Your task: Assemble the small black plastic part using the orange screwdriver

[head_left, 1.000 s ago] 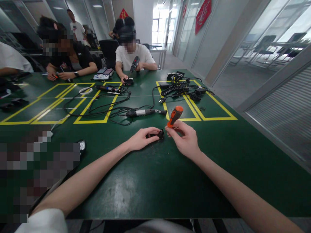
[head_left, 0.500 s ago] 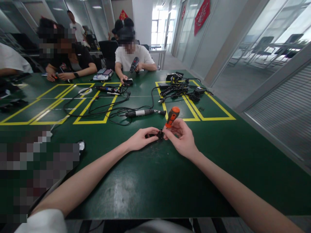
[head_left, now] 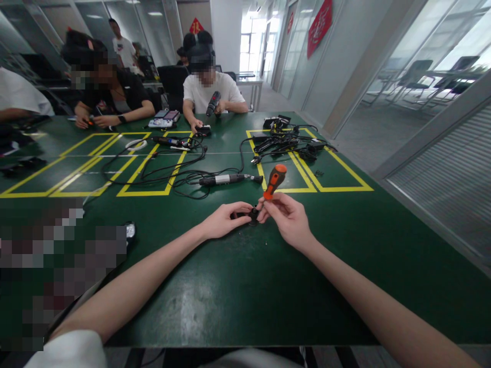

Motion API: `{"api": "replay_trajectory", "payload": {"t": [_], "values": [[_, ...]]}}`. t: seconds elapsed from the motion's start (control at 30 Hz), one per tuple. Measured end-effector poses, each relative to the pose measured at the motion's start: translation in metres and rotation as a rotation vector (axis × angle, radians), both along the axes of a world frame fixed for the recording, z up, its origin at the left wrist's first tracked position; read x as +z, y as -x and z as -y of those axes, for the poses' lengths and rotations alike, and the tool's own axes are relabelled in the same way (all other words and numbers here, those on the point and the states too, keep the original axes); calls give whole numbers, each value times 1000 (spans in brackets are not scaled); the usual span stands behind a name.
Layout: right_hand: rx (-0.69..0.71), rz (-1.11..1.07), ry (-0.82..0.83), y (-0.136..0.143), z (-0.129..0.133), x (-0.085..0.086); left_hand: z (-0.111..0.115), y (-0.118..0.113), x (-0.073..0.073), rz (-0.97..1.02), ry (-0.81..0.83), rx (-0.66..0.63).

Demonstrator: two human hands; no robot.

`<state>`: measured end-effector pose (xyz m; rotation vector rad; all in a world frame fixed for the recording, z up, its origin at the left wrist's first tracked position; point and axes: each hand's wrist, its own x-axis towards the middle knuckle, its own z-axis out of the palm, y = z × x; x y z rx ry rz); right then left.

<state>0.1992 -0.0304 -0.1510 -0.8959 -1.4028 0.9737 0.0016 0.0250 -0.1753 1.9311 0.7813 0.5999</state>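
My left hand (head_left: 227, 220) is closed on a small black part (head_left: 253, 215) that rests on the green table (head_left: 291, 301); its exact kind is too small to tell. In my right hand (head_left: 290, 217) is an orange and grey screwdriver (head_left: 276, 180), held near its lower end with the handle tilted up and to the right. The fingertips of my right hand are close beside the black part. Where the screwdriver's tip ends is hidden behind the fingers.
Beyond my hands lies a grey and black electric screwdriver (head_left: 226, 179) with its cable. Bundled black cables and adapters (head_left: 284, 140) lie at the back right. Across the table a person (head_left: 213, 89) holds a power drill (head_left: 213, 104). Another person (head_left: 115, 97) sits farther left.
The screwdriver's handle has shifted slightly up and to the right, and my right fingers have changed their hold near its lower end. My left hand keeps its place on the black part.
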Motion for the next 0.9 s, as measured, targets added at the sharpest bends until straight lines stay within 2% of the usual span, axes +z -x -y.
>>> {"api": "replay_trajectory", "payload": {"t": [0.27, 0.5, 0.63, 0.9], "values": [[-77, 5, -23, 0, 1, 6, 1, 0, 2, 6, 18, -12], [23, 7, -23, -2, -1, 7, 2, 0, 3, 15, 7, -14], [5, -51, -37, 0, -1, 3, 1, 1, 3, 7, -9, 13], [3, 22, -34, -2, -1, 6, 1, 1, 4, 5, -19, 16]]}}
